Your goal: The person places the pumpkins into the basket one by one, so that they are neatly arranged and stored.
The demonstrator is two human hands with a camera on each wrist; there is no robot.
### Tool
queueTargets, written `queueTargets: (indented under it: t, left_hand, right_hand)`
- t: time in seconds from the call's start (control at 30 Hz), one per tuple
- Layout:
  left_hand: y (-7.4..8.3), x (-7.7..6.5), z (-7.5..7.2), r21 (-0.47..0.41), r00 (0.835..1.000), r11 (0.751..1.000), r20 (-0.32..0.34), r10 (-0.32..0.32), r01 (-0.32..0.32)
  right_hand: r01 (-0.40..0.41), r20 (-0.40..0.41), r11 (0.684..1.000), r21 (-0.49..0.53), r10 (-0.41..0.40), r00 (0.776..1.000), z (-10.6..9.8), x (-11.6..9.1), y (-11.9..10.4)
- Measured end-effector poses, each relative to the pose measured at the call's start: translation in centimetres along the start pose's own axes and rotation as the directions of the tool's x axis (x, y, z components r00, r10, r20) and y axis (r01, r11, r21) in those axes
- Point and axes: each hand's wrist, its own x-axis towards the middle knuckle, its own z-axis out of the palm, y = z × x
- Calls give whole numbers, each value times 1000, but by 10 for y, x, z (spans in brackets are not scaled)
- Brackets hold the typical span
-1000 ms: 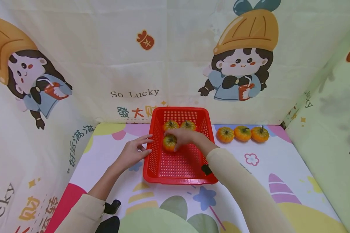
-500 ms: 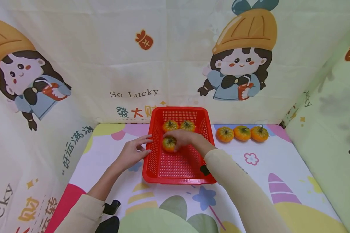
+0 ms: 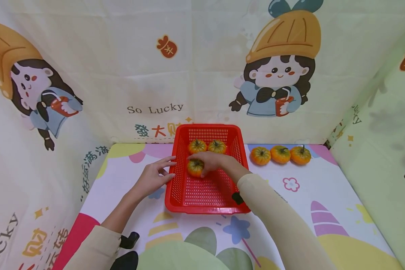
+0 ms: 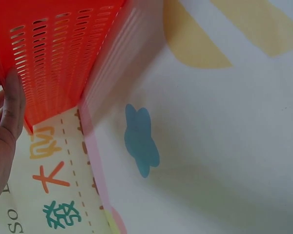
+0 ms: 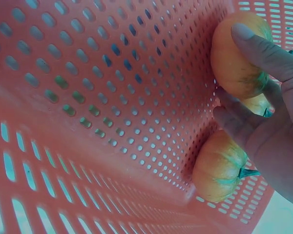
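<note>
My right hand reaches into a red plastic basket and holds a small orange-and-green pumpkin low over its slotted floor. In the right wrist view, the thumb lies across one side of this pumpkin, with fingers curving around the other. Two more pumpkins, a left one and a right one, sit side by side at the basket's far end. My left hand touches the basket's left rim with extended fingers; the left wrist view shows those fingers along the rim's edge.
To the right of the basket, three pumpkins stand in a row on the table near the back wall. A colourful printed cloth covers the table. Patterned fabric walls enclose the back and both sides.
The pumpkin in my right hand has shifted very slightly toward the near side of the basket. My left hand has stayed at the rim.
</note>
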Motion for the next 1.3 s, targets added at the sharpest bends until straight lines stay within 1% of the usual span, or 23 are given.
queueTargets:
  t: [0.27,0.53,0.8,1.0,1.17,1.3]
  left_hand:
    - [1,0,1,-3,1000,1000,5,2,-2]
    - [1,0,1,-1,1000,1000,2,4,-4]
    - [0,0,1,8,1000,1000,1,-3,3]
    - [-1,0,0,13,1000,1000,-6,11,-11]
    - [-2,1,-1,9,1000,1000,-3,16,-16]
    - [-2,1,-1,17,1000,1000,-5,22,-22]
  right_hand:
    - [30,-2,999,18,-30,1000,-1,-1,1]
    - [56,-12,998,6,-55,998,-9,-7,-2]
    - [24,-38,1000,-10,-24,999,-23,-26,-12]
    - [15,-65,1000,-21,-17,998,-36,-42,-18]
    - [73,-76,997,-15,-74,994,-47,-54,-21]
    - [115,-106,993,-14,-115,988,-54,-65,-18]
